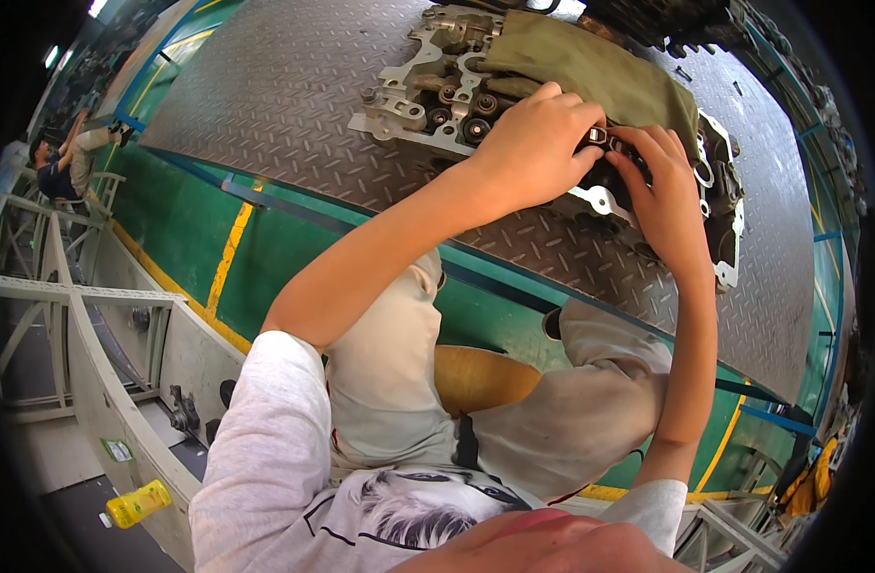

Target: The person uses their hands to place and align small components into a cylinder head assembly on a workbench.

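A metal engine cylinder head (399,110) lies on the tread-plate table, its valve springs showing at the left end. Over its far side is draped an olive-green cloth (590,57). My left hand (543,143) bends over the middle of the cylinder head, thumb and fingers closed around a small metal part that looks like a rocker arm (598,136). From the right, my right hand (657,177) reaches to the same spot, its thumb and fingers pinched by the part's right end. What the right fingertips grip is partly hidden.
The steel tread-plate table (266,105) slopes across the view, with dark engine parts (691,24) at its far edge. A couple of small bolts (684,73) lie beyond the cloth. A yellow bottle (137,504) is at lower left. Another person (60,167) sits far left.
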A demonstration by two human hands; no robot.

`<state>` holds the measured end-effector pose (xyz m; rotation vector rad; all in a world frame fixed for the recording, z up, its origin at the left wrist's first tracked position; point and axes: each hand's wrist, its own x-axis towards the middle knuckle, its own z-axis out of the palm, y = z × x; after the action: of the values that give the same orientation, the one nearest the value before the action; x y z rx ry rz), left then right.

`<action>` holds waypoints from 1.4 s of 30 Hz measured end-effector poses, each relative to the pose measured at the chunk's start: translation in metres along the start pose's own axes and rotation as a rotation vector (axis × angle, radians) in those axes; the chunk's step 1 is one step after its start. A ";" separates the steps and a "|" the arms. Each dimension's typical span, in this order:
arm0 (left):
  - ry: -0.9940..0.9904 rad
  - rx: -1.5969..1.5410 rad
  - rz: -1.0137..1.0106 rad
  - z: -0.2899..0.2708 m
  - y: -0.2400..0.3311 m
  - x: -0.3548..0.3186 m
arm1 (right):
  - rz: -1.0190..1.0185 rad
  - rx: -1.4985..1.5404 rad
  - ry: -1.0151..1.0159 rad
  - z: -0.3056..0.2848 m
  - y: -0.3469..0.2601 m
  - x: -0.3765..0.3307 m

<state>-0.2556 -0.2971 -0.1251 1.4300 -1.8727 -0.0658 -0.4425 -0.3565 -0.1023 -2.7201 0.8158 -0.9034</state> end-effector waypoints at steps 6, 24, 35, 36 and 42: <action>-0.011 -0.015 0.002 -0.003 -0.001 -0.001 | -0.013 0.023 0.015 0.000 0.001 0.000; 0.012 0.051 0.099 0.003 -0.006 0.000 | -0.006 0.022 -0.067 0.001 0.015 0.002; -0.200 0.029 0.186 -0.005 -0.014 0.010 | -0.032 -0.083 -0.115 0.007 0.017 -0.001; -0.200 0.026 0.182 -0.004 -0.014 0.010 | -0.049 -0.101 -0.113 0.006 0.017 -0.001; -0.238 0.033 0.223 -0.014 -0.017 0.016 | -0.103 -0.175 -0.130 0.000 0.009 0.003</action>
<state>-0.2350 -0.3120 -0.1148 1.2708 -2.2267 -0.1002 -0.4443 -0.3651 -0.1040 -2.9600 0.7685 -0.6940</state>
